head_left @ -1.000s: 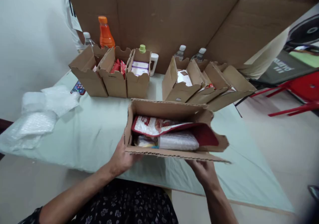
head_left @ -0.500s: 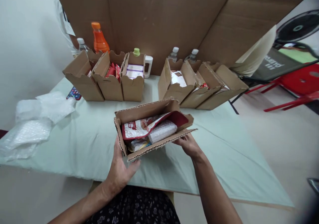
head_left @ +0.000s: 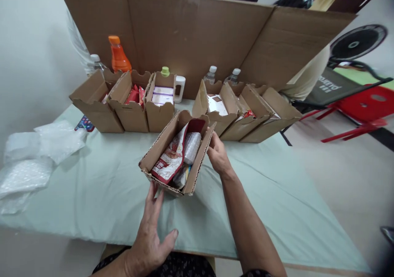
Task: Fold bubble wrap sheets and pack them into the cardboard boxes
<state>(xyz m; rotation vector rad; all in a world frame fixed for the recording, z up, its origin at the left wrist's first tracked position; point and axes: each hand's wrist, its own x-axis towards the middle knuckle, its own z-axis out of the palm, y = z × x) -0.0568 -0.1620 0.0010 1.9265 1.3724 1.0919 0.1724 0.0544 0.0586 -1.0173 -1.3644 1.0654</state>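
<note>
If the right hand, gripping one side, slips, the held box could tip toward the table's front edge, the left hand, fingers wide, barely supporting it.

A green cloth-covered table bears bubble wrap, a phone and open cardboard boxes.

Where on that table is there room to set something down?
Bare cloth lies between the bubble wrap and the held box, and right of the right forearm. The far side is crowded: two rows of boxes stand before the cardboard screen.
</note>
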